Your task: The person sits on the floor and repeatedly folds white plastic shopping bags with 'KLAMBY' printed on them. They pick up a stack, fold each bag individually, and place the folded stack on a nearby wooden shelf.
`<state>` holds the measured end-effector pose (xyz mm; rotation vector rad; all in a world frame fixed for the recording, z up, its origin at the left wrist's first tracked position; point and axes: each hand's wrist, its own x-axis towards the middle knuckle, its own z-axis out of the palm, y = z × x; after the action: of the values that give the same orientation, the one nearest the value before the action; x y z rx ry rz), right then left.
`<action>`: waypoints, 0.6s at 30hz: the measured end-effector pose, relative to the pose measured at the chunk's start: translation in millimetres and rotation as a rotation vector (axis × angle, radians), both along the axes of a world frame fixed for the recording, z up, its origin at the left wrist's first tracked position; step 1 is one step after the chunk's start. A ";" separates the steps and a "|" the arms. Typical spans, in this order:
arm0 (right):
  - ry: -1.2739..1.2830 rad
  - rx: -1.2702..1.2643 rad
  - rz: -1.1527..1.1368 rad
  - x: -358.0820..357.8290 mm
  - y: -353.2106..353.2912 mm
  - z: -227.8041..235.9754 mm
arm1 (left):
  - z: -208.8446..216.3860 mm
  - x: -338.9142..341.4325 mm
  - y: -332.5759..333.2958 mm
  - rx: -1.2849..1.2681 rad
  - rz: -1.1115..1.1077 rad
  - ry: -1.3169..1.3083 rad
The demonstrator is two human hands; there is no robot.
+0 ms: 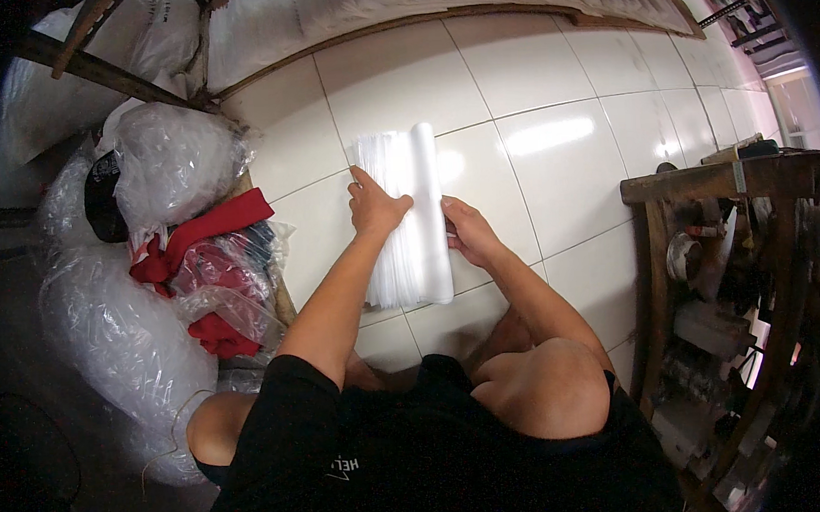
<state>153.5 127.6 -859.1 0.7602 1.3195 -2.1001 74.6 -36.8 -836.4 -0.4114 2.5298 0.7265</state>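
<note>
A stack of thin white plastic sheets (412,256) lies upright across the picture's middle, over the tiled floor. Its left side shows many loose layered edges, while the right side bends into a smooth rounded fold. My left hand (377,205) grips the left part, thumb on top and fingers at the layered edge. At the folded right edge, my right hand (469,227) holds the stack with its fingers curled in; some fingertips are hidden. Both my forearms reach in from below, between my bent knees.
Clear plastic bags (122,336) and red cloth (214,225) are heaped at left. Along the far side runs a wooden-edged row of whitish plastic sheets (360,4). A wooden rack (648,281) with cluttered shelves stands at right. Glossy white floor tiles (555,183) lie between.
</note>
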 end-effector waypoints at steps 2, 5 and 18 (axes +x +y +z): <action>0.034 0.107 0.010 -2.4 -9.3 8.9 | -3.7 -1.2 -2.8 -0.018 -0.009 0.004; 0.114 0.129 0.004 -8.5 -11.0 5.1 | -9.1 -6.9 -11.9 0.039 0.037 -0.025; 0.686 0.582 -0.216 3.5 -4.8 84.5 | 71.9 24.8 11.4 0.572 0.027 0.731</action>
<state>157.0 122.9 -774.6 0.4021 2.3758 -2.2590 99.4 -25.4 -764.5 0.0411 2.7522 1.8089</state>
